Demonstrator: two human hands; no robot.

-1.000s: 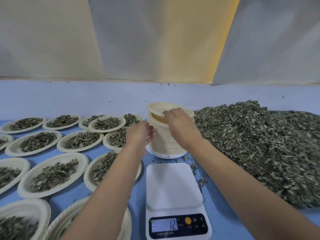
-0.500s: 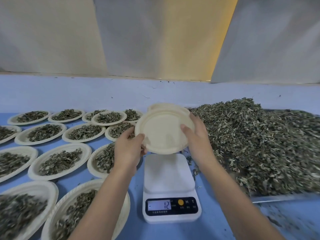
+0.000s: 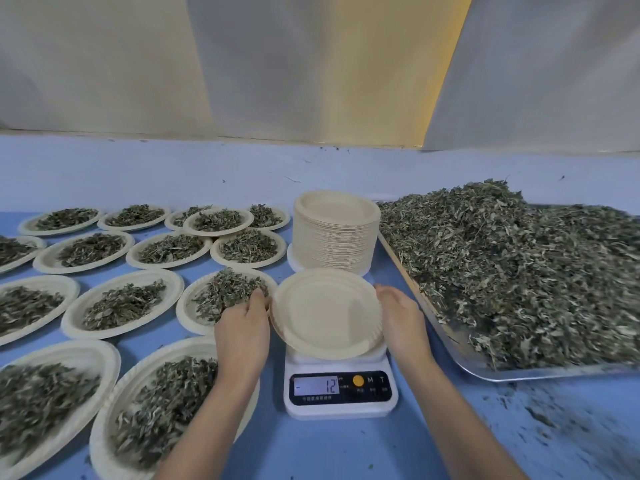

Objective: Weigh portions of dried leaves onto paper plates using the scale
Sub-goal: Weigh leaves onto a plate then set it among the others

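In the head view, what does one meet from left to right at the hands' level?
Round paper plate of dried leaves → left hand → empty beige paper plate → right hand → silver metal tray heaped with dried green leaves.

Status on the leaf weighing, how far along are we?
Done: over a dozen round beige paper plates filled with dried leaves lie at left. In hand: left hand and right hand hold an empty beige paper plate on or just above the white digital scale, whose display shows -12; no leaves on it yet. Left: a tall stack of empty plates and a large heap of dried leaves on the metal tray.
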